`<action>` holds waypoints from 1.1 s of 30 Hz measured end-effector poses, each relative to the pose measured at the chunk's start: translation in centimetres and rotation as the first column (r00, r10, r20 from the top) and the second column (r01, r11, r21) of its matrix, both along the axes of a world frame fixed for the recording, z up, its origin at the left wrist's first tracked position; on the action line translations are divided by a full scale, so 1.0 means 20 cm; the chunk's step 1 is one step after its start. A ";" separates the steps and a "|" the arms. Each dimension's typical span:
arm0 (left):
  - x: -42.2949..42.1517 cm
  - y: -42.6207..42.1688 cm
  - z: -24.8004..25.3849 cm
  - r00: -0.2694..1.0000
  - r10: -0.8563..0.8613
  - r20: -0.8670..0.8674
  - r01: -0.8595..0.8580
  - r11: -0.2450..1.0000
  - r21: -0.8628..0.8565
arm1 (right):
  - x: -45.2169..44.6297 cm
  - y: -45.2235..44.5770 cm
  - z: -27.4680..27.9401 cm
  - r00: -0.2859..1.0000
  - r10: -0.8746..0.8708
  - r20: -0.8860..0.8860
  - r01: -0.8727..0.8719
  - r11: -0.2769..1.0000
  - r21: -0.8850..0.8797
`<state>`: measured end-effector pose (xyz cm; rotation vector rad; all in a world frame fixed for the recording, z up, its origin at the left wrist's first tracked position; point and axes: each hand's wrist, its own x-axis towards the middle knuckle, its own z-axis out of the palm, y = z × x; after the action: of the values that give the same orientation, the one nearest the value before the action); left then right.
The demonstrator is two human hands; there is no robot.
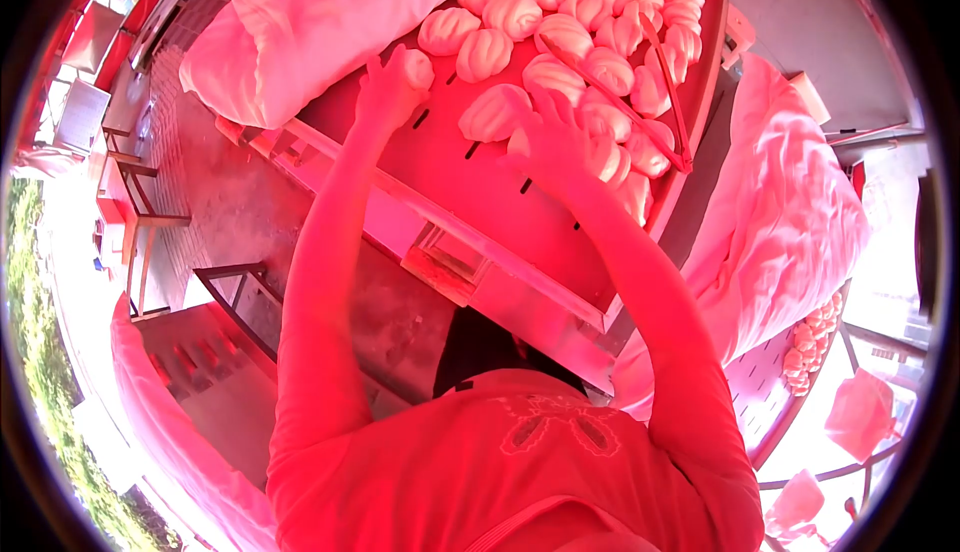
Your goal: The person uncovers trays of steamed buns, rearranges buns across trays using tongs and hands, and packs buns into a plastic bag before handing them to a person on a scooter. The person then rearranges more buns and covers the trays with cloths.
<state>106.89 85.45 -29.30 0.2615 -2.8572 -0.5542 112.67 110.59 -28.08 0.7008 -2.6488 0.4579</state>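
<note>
Rows of pleated buns point(512, 17) cover the far and right parts of a slotted tray point(440, 167). My left hand point(385, 102), over the tray's left part, has its fingers closed around a small bun point(418, 70). Over the near edge of the bun rows is my right hand point(555, 147), its fingers curled round a bun point(517, 142) that is only partly visible. A larger bun point(492, 114) lies just left of those fingers. A pair of tongs point(683, 147) rests across the buns to the right of my right hand.
Thick cloth point(330, 27) is bunched at the tray's far left, and another cloth point(775, 202) drapes on the right. More small buns point(812, 342) lie on a second slotted surface at lower right. A metal-framed stand point(245, 282) is at my left. Everything is tinted red.
</note>
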 end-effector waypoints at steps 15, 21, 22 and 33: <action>0.16 0.22 0.14 0.711 -0.637 -0.297 0.636 0.763 -0.114 | -0.17 0.77 0.15 0.673 -0.706 0.221 0.726 0.688 -0.014; 0.32 0.60 0.22 0.613 -0.775 -0.156 0.773 0.629 -0.085 | -0.21 0.93 -0.02 0.614 -0.674 0.412 0.723 0.689 0.051; 0.35 0.66 0.27 0.598 -0.785 -0.159 0.786 0.614 -0.076 | -0.22 0.94 -0.02 0.631 -0.660 0.409 0.726 0.687 -0.012; 0.82 1.42 0.48 0.239 -0.948 -0.208 0.964 0.207 0.165 | 1.41 2.00 0.12 0.613 -0.644 0.457 0.341 -0.307 -0.889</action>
<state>123.39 113.89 -19.73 -1.6506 -2.4751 -1.0882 140.81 150.54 -25.73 -0.8965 -1.2789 1.5685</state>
